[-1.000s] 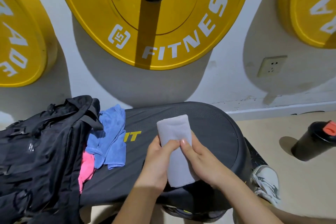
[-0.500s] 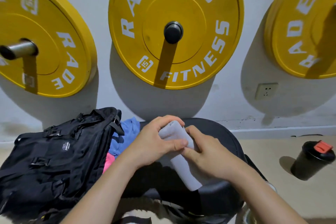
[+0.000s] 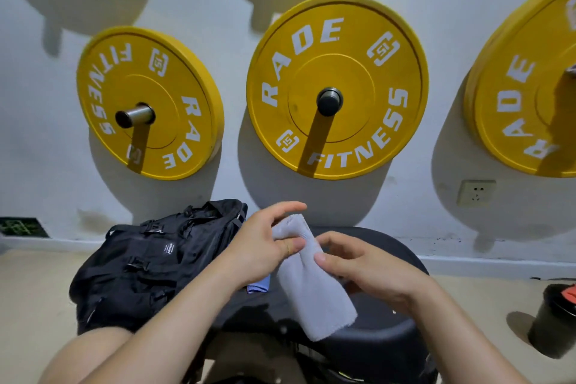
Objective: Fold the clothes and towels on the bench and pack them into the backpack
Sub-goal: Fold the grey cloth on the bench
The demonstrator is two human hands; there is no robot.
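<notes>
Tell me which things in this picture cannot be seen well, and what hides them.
- Blue cloth: head view, mostly hidden behind the left hand.
- Backpack opening: not visible; label too small to read.
- Black bottle: cut off by the right edge.
- White towel: its folds are hidden under the left hand and right hand.

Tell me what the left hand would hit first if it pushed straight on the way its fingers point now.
The left hand, gripping the folded white towel, points right, toward the right hand. It would probably meet the right hand's fingertips first, though depth is hard to judge.
</notes>
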